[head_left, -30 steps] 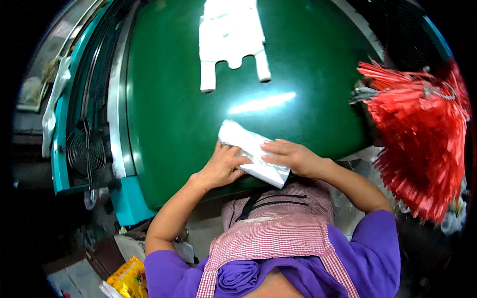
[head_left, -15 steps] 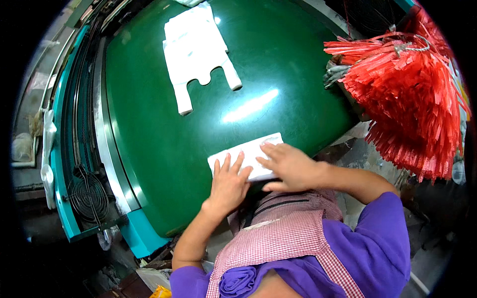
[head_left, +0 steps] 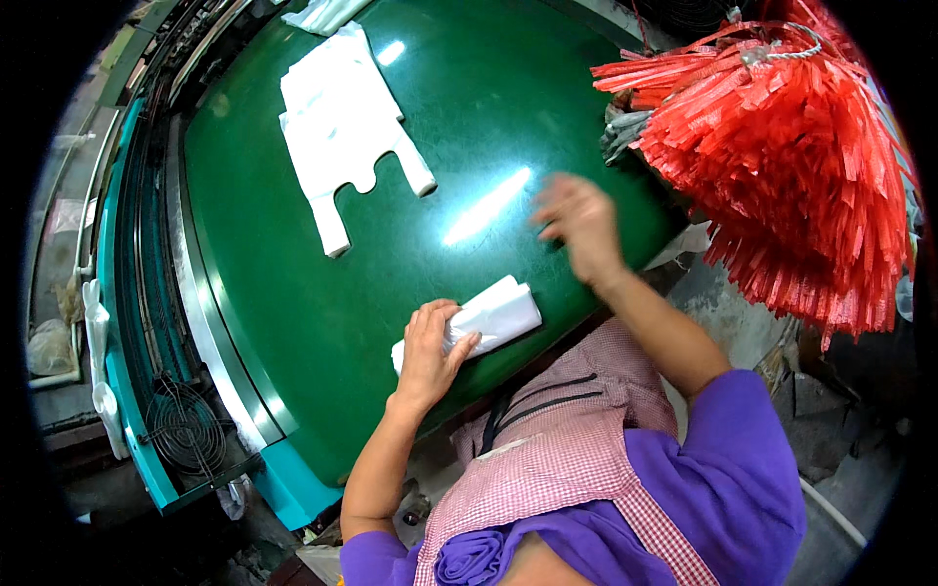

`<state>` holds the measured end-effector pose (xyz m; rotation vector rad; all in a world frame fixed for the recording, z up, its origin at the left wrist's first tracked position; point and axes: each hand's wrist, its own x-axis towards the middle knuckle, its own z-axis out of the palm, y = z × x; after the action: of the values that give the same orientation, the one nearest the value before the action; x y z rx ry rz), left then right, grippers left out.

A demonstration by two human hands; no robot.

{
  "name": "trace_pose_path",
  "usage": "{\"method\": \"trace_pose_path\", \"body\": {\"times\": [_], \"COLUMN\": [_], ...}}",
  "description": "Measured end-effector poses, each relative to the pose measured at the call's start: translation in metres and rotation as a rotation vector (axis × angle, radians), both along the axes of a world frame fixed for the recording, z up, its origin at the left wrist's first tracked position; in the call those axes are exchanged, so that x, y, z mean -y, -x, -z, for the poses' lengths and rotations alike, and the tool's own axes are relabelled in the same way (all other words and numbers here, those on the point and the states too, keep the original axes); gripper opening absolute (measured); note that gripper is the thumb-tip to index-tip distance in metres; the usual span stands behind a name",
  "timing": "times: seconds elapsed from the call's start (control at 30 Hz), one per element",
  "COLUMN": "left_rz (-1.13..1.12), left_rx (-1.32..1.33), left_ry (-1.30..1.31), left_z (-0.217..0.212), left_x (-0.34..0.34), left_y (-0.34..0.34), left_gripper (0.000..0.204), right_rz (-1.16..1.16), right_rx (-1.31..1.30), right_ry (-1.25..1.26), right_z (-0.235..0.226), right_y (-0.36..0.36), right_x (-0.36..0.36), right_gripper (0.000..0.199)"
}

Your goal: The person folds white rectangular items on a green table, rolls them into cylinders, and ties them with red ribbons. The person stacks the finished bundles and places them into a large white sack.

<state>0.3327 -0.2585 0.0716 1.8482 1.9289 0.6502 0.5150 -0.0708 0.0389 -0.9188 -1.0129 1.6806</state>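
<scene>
We see the folded white plastic bundle (head_left: 500, 314) at the lower middle of the frame, lying aslant near the close edge of the green tabletop (head_left: 498, 107). The left hand (head_left: 427, 350) lies across its left part — fingers together and bent over the far side, thumb set along the near side — so we see it partly closed, with hold of the bundle. The right hand (head_left: 583, 227), right of centre, is well apart from the bundle and raised over the green; its fingers are loosely spread and half bent, blurred, and it looks empty to us.

Toward the upper left of the frame we find a flat stack of white bags (head_left: 337, 122), its two handle strips pointing down toward the bundle. More white plastic (head_left: 327, 15) sits at the top edge. On the upper right hangs a thick bunch of red strips (head_left: 772, 156). At the lower left we make out a round wire guard (head_left: 184, 427) beside a teal frame (head_left: 298, 481).
</scene>
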Motion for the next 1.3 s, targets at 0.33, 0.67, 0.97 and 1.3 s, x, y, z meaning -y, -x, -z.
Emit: {"method": "trace_pose_path", "body": {"times": [0.33,0.67,0.97,1.3], "left_rz": [-0.123,-0.097,-0.117,-0.156], "left_rx": [0.512,1.461,1.351,0.411], "left_ry": [0.072,0.494,0.463,0.312], "left_z": [0.004,-0.033,0.016,0.038], "left_x": [0.059,0.074,0.031,-0.017], "left_y": [0.008,0.044,0.016,0.072], "left_gripper": [0.033,0.043,0.046,0.036], "right_rz": [0.178,-1.514,-1.372,-0.992], "right_rx": [0.059,0.575,0.538,0.026], "right_ry": [-0.129,-0.859,-0.625,-1.206], "right_z": [0.013,0.014,0.026,-0.011], "right_y": [0.027,0.024,0.018,0.032], "right_x": [0.003,0.176,0.115,0.073], "right_gripper": [0.019,0.017,0.02,0.02]}}
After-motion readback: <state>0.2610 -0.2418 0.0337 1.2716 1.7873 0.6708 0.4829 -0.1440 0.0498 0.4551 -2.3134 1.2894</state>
